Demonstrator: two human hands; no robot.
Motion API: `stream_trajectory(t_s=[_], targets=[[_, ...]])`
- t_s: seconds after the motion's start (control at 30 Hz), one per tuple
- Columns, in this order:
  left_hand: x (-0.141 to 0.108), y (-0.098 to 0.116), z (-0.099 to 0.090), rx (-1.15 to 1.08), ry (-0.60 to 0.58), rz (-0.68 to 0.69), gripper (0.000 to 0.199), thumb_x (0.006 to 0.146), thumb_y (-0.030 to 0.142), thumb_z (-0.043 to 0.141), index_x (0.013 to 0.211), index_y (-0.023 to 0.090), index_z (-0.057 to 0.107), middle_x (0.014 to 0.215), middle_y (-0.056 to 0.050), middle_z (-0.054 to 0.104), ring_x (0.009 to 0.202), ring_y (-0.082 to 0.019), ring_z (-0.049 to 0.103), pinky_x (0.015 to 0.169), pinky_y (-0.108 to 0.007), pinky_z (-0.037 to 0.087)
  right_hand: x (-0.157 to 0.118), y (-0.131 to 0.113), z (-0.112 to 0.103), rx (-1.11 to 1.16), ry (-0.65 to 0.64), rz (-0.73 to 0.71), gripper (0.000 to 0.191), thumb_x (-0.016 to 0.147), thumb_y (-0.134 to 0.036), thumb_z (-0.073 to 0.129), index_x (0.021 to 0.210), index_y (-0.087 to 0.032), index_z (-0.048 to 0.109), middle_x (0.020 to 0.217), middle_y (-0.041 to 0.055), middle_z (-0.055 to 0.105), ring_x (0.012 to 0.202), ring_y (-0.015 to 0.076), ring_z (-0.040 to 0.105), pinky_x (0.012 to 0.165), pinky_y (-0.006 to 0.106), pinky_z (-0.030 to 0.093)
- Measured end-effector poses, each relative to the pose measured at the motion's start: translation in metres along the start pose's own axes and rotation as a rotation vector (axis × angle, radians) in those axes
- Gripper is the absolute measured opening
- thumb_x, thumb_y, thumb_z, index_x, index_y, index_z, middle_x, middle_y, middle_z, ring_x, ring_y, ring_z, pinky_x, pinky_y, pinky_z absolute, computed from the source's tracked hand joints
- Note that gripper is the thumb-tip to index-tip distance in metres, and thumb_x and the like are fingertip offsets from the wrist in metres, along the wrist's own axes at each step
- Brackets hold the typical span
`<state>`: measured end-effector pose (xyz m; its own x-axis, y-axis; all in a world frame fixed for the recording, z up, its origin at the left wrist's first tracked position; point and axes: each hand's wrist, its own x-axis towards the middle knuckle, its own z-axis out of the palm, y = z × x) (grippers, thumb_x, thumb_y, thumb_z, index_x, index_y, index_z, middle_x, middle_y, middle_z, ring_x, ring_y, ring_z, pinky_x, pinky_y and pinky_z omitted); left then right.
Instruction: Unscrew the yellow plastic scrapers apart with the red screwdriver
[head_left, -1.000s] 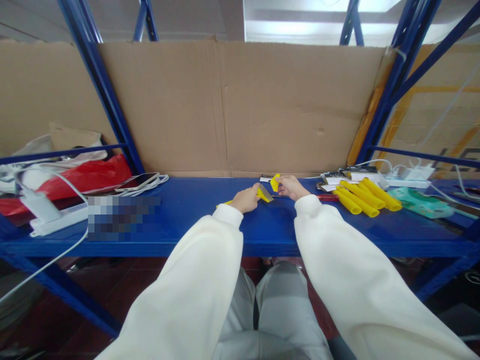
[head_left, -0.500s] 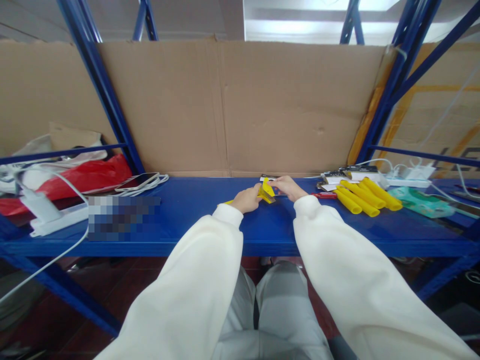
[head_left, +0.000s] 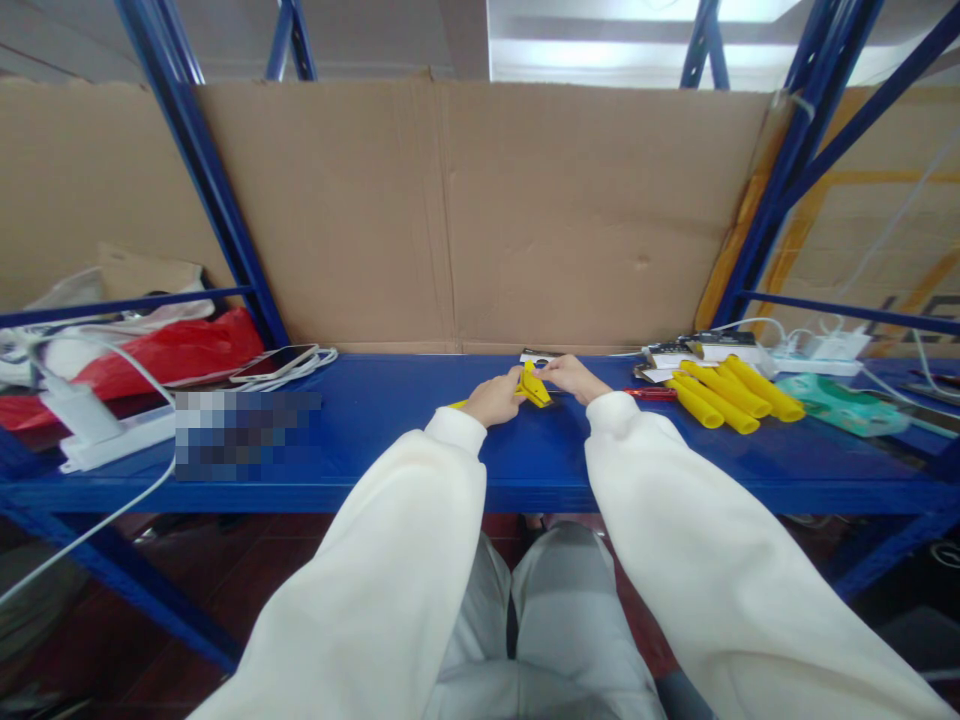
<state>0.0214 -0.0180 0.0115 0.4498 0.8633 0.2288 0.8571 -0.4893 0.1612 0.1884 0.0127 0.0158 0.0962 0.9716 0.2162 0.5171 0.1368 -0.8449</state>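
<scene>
Over the middle of the blue shelf, my left hand (head_left: 493,399) is closed around a yellow tool (head_left: 535,387), whose head shows between my hands and whose yellow end sticks out at the left of the fist. My right hand (head_left: 574,378) is at the tool's right side, its fingers pinched together by the upper part. Whatever those fingertips hold is too small to make out. Behind the hands lies a small black and white packet (head_left: 537,356).
Several yellow tubes (head_left: 724,395), a red tool (head_left: 651,394), small boxes (head_left: 670,354) and a green plastic packet (head_left: 840,404) lie at the right. A white power strip (head_left: 120,440), cables and a red bag (head_left: 180,350) are at the left. Cardboard (head_left: 450,210) stands behind the blue shelf (head_left: 375,410).
My right hand has shifted slightly left and down. The yellow piece that stood up on the tool's head now looks lower and the head is turned a little.
</scene>
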Motion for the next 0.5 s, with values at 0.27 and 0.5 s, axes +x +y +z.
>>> stream_trajectory(t_s=[0.27, 0.5], targets=[[0.0012, -0.0008, 0.0010, -0.018, -0.006, 0.007, 0.053, 0.098, 0.024, 0.055, 0.148, 0.017, 0.038, 0.134, -0.016, 0.068, 0.125, -0.029, 0.065, 0.099, -0.038, 0.050, -0.0027, -0.0011, 0.0022, 0.009, -0.009, 0.028, 0.025, 0.078, -0.015, 0.075, 0.054, -0.014, 0.066, 0.062, 0.0015, 0.067, 0.066, 0.0136, 0.060, 0.068, 0.025, 0.046], [0.0023, -0.0020, 0.0031, -0.031, 0.014, -0.002, 0.054, 0.096, 0.025, 0.058, 0.147, 0.019, 0.039, 0.130, -0.015, 0.069, 0.123, -0.028, 0.066, 0.099, -0.036, 0.050, -0.0079, -0.0067, 0.0023, 0.046, -0.012, 0.028, 0.027, 0.079, -0.011, 0.072, 0.054, -0.014, 0.065, 0.060, 0.0003, 0.065, 0.061, 0.0117, 0.056, 0.064, 0.024, 0.044]])
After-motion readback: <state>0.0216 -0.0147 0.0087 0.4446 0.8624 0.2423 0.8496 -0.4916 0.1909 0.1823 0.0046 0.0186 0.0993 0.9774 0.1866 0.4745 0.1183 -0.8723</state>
